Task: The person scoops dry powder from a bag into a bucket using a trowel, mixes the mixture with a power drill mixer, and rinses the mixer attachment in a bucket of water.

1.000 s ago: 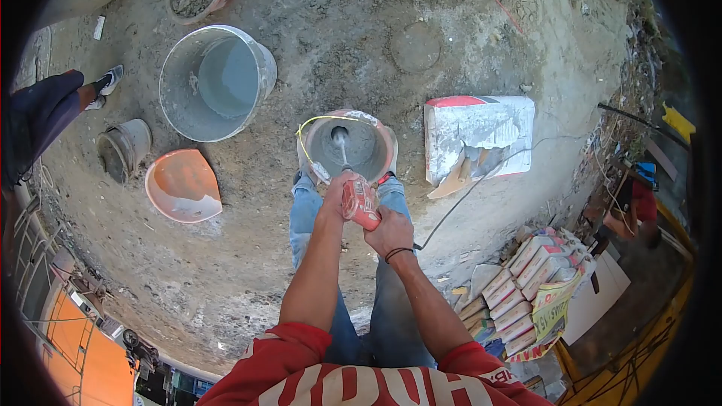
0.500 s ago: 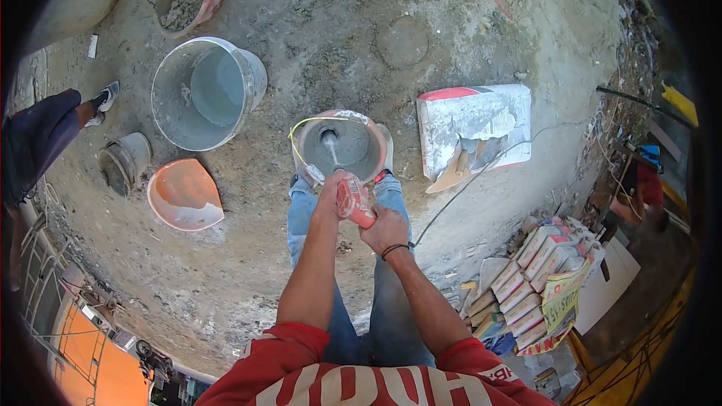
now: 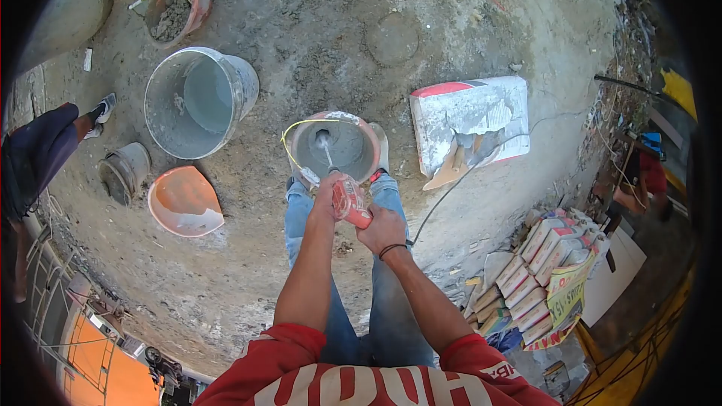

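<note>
Between my feet stands a bucket (image 3: 370, 152) with a yellow-covered handle and grey material inside. A red power drill (image 3: 350, 201) points down into it, its mixing shaft (image 3: 328, 156) reaching the grey contents. My left hand (image 3: 325, 194) is wrapped round the front of the drill, close to the bucket's near rim. My right hand (image 3: 382, 230) grips the drill's rear handle, from which a dark cable runs off to the right. The fingertips of both hands are partly hidden by the drill.
A large bucket (image 3: 247, 90) holds greyish water; a mortar bucket (image 3: 200, 7), a small bucket (image 3: 137, 159) and an orange scoop-like piece (image 3: 180, 195) lie around it. Right are a torn bag (image 3: 481, 116) and stacked bags (image 3: 526, 286). People are at left (image 3: 45, 143) and right (image 3: 648, 180).
The view has shifted, so the large bucket and mortar bucket appear lower and farther left. Both hands still hold the drill, and its shaft stays in the bucket.
</note>
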`<state>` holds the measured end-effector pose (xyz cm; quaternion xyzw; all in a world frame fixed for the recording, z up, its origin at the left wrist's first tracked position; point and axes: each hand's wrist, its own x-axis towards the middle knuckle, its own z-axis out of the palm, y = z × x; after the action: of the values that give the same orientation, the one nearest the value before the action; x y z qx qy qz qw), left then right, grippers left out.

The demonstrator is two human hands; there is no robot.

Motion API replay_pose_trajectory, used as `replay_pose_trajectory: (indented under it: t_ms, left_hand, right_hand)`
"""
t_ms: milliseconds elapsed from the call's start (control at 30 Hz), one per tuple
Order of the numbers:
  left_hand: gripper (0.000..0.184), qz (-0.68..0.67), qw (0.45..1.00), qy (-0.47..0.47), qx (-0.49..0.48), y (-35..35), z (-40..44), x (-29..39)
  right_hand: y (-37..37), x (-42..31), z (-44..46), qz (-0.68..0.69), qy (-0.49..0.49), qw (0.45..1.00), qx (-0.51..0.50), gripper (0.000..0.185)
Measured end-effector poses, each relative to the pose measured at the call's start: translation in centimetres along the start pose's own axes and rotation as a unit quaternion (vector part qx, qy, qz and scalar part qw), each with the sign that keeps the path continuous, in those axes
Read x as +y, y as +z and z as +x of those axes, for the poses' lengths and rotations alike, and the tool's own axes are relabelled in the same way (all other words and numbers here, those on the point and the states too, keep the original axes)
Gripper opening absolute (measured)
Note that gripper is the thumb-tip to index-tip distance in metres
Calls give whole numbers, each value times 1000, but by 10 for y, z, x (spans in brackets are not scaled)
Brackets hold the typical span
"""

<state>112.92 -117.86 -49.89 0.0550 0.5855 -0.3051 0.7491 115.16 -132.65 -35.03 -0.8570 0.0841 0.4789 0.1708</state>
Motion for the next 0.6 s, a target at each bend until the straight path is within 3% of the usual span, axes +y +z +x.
replay_pose_trajectory:
  t_ms: [600]
  left_hand:
    - [29,10,999,30,-30,-4,1,-11]
  right_hand:
    - [10,17,-1,2,-31,999,19,32]
